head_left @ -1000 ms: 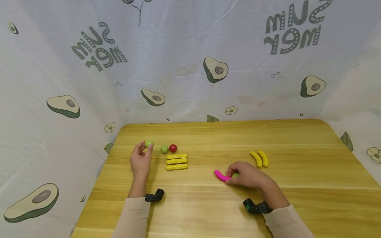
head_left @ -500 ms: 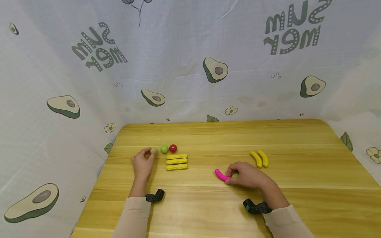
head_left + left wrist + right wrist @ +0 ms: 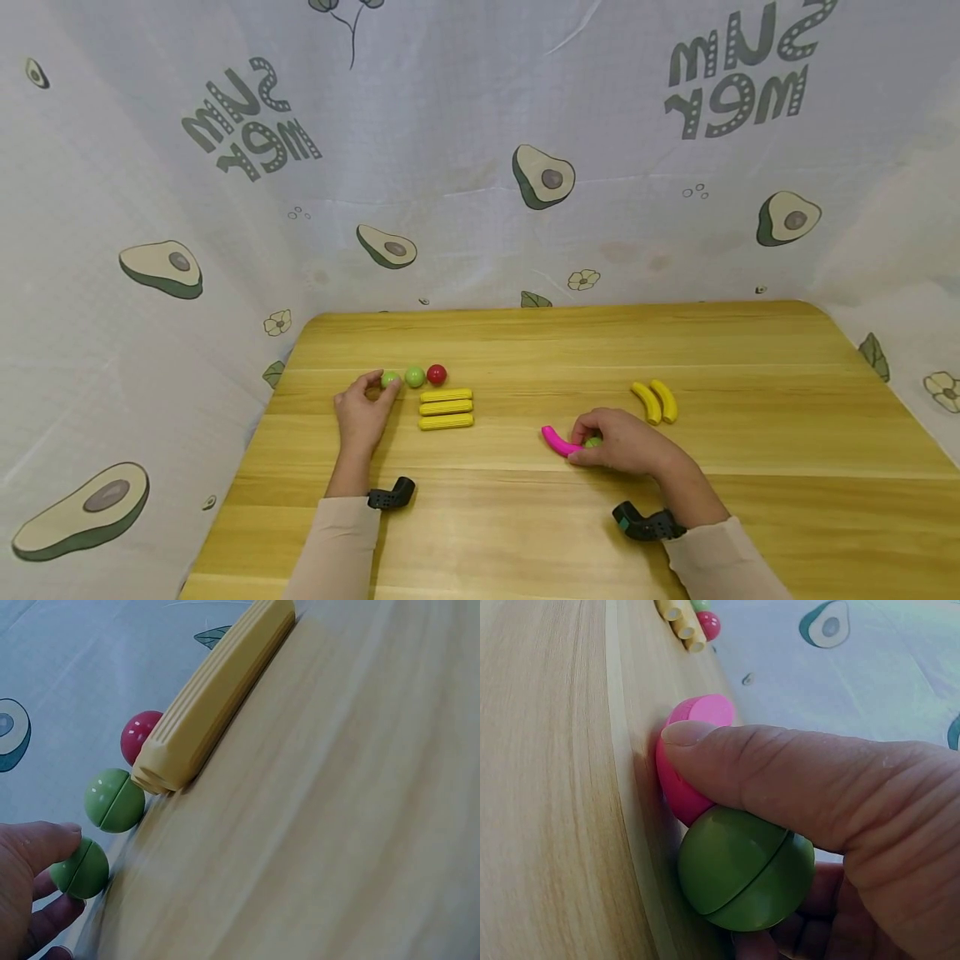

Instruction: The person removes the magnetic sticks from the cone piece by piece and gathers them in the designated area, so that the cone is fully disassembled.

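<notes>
My left hand [image 3: 363, 412] pinches a shiny green toy ball [image 3: 389, 379] between thumb and fingers at the left of the table. A second green ball [image 3: 415, 377] sits just to its right, followed by a red ball [image 3: 437, 374], in a row. On the right side, my right hand [image 3: 621, 442] has its thumb and fingers around the right end of a pink banana-shaped toy [image 3: 557, 441]. In the right wrist view, the thumb lies across the pink toy [image 3: 676, 776], and another green ball [image 3: 742, 870] with a seam sits below the thumb, against the toy.
Three yellow toy corn cobs [image 3: 446, 407] lie stacked in parallel just below the balls. Two yellow toy bananas [image 3: 654, 402] lie beyond my right hand. A printed cloth [image 3: 465, 200] hangs behind the wooden table [image 3: 510, 533].
My left hand has brought its green ball toward me and right, up beside the second green ball. The right hand and the pink toy have hardly moved.
</notes>
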Demonstrator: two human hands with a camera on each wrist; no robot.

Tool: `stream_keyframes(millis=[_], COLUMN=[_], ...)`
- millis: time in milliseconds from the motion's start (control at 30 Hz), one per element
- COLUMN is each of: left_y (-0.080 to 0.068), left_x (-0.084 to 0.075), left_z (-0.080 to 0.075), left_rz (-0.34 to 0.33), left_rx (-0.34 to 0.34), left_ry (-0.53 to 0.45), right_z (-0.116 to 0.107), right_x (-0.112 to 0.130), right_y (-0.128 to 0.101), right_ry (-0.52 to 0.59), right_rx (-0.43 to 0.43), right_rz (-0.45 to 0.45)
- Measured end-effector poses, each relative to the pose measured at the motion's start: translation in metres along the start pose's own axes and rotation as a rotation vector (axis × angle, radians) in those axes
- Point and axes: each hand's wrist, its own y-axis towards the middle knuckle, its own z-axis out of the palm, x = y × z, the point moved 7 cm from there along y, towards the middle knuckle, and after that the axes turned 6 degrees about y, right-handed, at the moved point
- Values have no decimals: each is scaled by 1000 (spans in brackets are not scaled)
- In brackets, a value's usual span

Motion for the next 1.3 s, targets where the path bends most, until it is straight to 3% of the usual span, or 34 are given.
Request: stream_keyframes(millis=[867, 1067, 1167, 1300], left_y=[-1, -1, -1, -4], left_x=[-3, 0, -3, -16], left_z=[-2, -3, -8, -23], left_rz=[26, -14, -7, 83], left_rx=[-6, -1, -39, -192], left_ry=[9, -41, -102, -165], right_z=[0, 0, 0, -1], right_x=[-2, -3, -4, -3], right_y=[1, 2, 3, 3], right_ry=[10, 8, 19, 25], right_rx=[-4, -20, -37, -61], right_rz=[1, 7, 26, 23])
